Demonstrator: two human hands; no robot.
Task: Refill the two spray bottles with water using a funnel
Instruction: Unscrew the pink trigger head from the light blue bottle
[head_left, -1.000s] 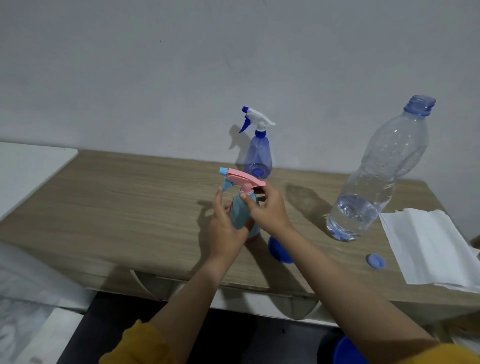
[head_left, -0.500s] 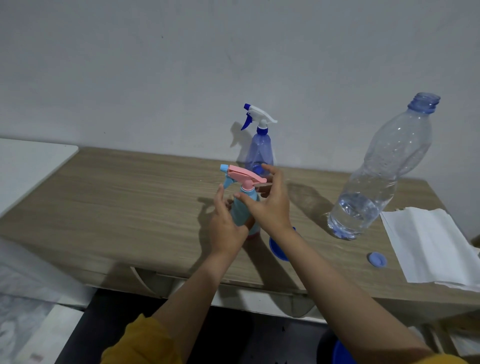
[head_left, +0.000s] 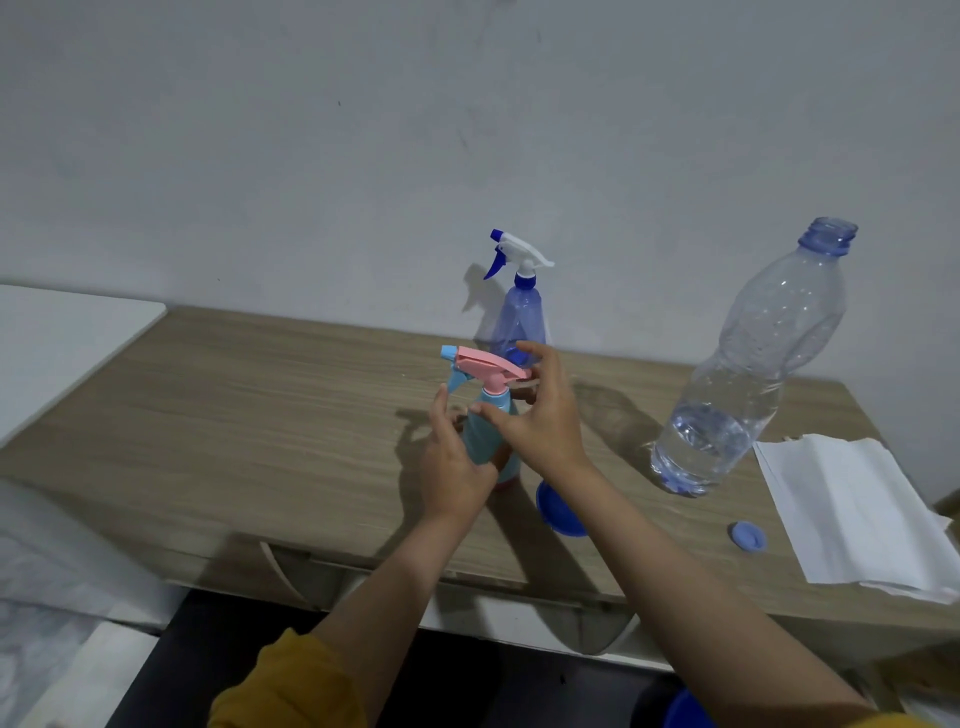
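From the head camera, we saw a light-blue plastic spray bottle with a pink trigger head (head_left: 480, 410) standing upright near the middle of the long wood-grain surface (head_left: 260, 415). Our left hand (head_left: 454, 462) was wrapped around the bottle's body from the 9 o'clock side, gripping it. Our right hand (head_left: 540, 415) sat at the bottle's 3 o'clock side, thumb on the neck and fingers curled around the back of the pink head, grasping it.

At 12 o'clock from this bottle, against the grey wall (head_left: 363, 130), stood a translucent purple spray bottle with a white and dark-blue trigger head (head_left: 518, 317), upright and apart from our hands. A round blue plastic funnel (head_left: 558, 512) lay on the surface at 5 o'clock, partly hidden under our right wrist. At 3 o'clock, well apart, a large clear plastic water bottle (head_left: 743, 374) stood uncapped, roughly a third full. Its small blue cap (head_left: 748, 536) lay at its 6 o'clock, just beside a white folded paper towel (head_left: 852, 514).
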